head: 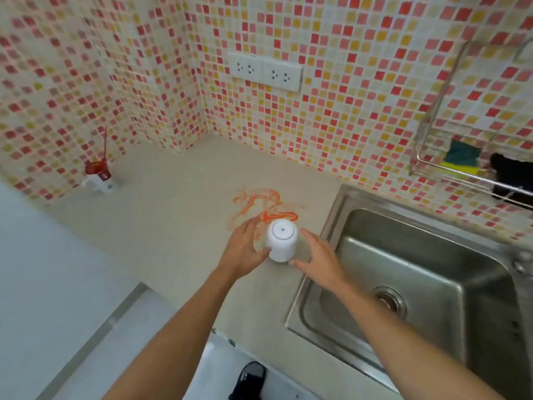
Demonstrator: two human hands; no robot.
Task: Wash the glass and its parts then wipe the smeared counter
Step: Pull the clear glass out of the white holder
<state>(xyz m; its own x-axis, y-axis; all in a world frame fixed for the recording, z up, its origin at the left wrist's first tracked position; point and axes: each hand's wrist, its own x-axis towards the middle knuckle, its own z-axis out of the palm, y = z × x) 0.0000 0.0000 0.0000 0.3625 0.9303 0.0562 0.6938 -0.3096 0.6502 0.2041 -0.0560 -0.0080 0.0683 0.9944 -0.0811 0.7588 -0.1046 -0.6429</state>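
A beige surface [161,203] ran into a corner of red, pink and yellow mosaic tile wall [360,90], where a double white socket plate [264,71] was set. Far back on the left stood a small white and red object [99,176] against the tiles — too blurred to name. To the right lay a steel sink [418,272] with its drain [389,301] showing, and above it a wire rack [450,157] held a green and yellow sponge [461,158] beside something dark. An orange smear [264,207] spread over the surface just behind the white cup-like glass [281,241], which stood on the surface near the sink's left rim, its flat round end facing up. Nothing lay between the hands and the glass. Both forearms reached in from below, converging. The left hand [245,249] curled against the glass's left side, fingers touching it; the right hand [318,254] pressed its right side with fingers extended — together they clasped the glass between them. A dark shoe [251,379] showed on the floor below.
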